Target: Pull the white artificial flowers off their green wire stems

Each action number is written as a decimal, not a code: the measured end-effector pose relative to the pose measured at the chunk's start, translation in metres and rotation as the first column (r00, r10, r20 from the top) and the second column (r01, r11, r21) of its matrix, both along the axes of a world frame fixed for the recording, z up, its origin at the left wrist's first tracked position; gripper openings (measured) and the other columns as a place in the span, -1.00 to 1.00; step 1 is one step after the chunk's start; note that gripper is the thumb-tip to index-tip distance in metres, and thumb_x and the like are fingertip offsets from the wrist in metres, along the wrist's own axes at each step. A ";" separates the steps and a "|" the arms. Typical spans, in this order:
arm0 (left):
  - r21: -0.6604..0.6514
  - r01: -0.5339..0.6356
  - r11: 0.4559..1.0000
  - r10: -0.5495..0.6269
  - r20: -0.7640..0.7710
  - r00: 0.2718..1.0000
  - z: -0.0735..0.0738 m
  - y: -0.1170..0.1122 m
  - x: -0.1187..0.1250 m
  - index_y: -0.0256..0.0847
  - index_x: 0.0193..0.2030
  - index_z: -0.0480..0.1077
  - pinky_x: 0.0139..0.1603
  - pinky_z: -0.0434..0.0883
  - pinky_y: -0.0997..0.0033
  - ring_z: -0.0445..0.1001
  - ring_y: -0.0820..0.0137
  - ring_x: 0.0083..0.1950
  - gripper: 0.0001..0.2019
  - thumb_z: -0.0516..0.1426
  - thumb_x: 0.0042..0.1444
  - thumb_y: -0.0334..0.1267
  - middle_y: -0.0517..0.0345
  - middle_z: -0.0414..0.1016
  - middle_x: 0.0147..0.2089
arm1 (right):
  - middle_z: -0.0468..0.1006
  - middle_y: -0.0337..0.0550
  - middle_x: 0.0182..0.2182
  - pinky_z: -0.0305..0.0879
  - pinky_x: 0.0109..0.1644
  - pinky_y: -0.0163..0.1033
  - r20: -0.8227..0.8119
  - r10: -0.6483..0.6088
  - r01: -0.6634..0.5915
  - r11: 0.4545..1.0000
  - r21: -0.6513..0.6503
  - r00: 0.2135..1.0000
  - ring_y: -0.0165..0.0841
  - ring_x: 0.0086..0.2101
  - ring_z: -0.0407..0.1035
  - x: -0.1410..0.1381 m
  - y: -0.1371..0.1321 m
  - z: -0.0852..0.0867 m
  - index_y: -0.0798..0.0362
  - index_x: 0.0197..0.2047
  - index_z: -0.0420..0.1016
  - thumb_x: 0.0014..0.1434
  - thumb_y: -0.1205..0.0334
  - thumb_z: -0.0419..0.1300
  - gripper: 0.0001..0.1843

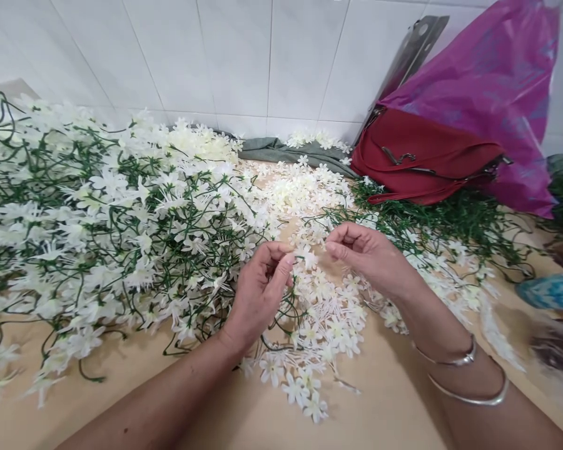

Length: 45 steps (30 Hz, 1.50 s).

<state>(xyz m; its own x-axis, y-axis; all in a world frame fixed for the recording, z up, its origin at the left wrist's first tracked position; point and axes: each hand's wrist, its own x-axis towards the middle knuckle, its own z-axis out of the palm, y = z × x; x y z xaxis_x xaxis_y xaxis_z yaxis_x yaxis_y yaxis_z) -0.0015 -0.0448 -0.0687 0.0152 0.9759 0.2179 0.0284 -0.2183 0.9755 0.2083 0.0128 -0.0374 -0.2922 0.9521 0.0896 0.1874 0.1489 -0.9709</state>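
My left hand [261, 284] pinches a thin green artificial flower stem between thumb and forefinger, and a small white flower [308, 259] sits at its tip, pointing right. My right hand [374, 257] is a short way to the right of that flower, thumb and fingertips pressed together; whatever may be between them is too small to make out. Below both hands lies a heap of loose white artificial blossoms [328, 319] with pale thin stalks. A large pile of white flowers on green stems [136, 231] fills the left side, close against my left hand.
More loose blossoms [304, 187] lie toward the tiled wall [234, 56]. At the back right, a red handbag [426, 156] leans by a purple plastic bag [492, 94], with green stems [450, 219] in front. A blue patterned item [551, 291] is at the right edge.
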 end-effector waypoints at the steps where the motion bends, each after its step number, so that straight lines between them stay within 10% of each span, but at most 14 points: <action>1: 0.010 0.000 1.000 0.000 0.020 1.000 0.001 -0.001 0.000 -0.13 0.00 0.35 -0.31 0.35 0.46 0.40 0.47 -0.39 -0.85 0.11 0.40 -0.15 0.27 0.39 -0.34 | 0.48 -0.25 -0.46 0.24 -0.34 -0.27 0.091 0.015 -0.017 1.000 0.024 0.996 -0.41 -0.44 0.29 0.005 0.001 0.002 0.04 -0.36 0.53 0.11 -0.07 0.45 -0.64; 10: 0.214 -0.083 0.973 0.104 -0.087 0.991 0.010 -0.003 -0.003 -0.14 -0.34 0.45 -0.12 0.44 0.37 0.44 0.30 -0.08 -0.69 0.00 0.43 -0.32 0.06 0.43 -0.25 | 0.44 -0.28 -0.51 0.21 -0.40 -0.27 0.374 0.189 -0.195 0.981 -0.023 0.908 -0.41 -0.48 0.28 0.010 0.001 -0.009 0.04 -0.30 0.57 0.14 0.18 0.33 -0.89; 20: 0.215 -0.024 0.976 0.075 -0.233 0.969 0.001 -0.002 -0.002 -0.12 0.16 0.49 0.01 0.52 0.31 0.53 0.36 -0.06 -0.72 0.15 0.35 -0.34 -0.04 0.41 0.12 | 0.53 -0.21 -0.50 0.25 -0.38 -0.24 0.256 -0.015 -0.005 0.997 0.077 0.966 -0.37 -0.47 0.33 -0.001 -0.005 0.002 0.01 -0.41 0.50 0.14 0.13 0.37 -0.81; 28: 0.247 -0.005 0.969 0.061 -0.218 0.974 0.004 0.000 -0.002 -0.14 -0.19 0.59 -0.01 0.49 0.29 0.55 0.31 -0.09 -0.90 0.21 0.31 -0.34 0.08 0.60 -0.19 | 0.56 -0.17 -0.43 0.25 -0.34 -0.21 0.098 0.105 -0.108 0.994 0.024 0.990 -0.35 -0.42 0.33 -0.014 -0.018 0.009 0.01 -0.40 0.55 0.09 -0.02 0.47 -0.69; 38: 0.224 0.042 0.974 -0.007 -0.155 0.988 0.004 -0.002 -0.002 -0.12 -0.06 0.60 -0.09 0.52 0.38 0.56 0.38 -0.14 -0.87 0.29 0.25 -0.28 0.07 0.61 -0.06 | 0.50 -0.21 -0.49 0.20 -0.42 -0.24 0.030 0.102 -0.100 0.993 -0.060 0.994 -0.39 -0.48 0.29 -0.015 -0.019 0.013 0.01 -0.40 0.58 0.02 -0.11 0.50 -0.62; 45: 0.045 -0.031 0.999 0.035 -0.090 0.995 0.002 -0.004 -0.002 -0.18 -0.13 0.56 -0.20 0.48 0.38 0.58 0.35 -0.28 -0.87 0.20 0.32 -0.21 0.12 0.63 -0.31 | 0.51 -0.22 -0.48 0.25 -0.37 -0.24 0.258 0.260 -0.262 0.965 -0.026 0.931 -0.37 -0.46 0.33 0.002 -0.013 0.015 -0.01 -0.37 0.61 0.13 0.02 0.44 -0.77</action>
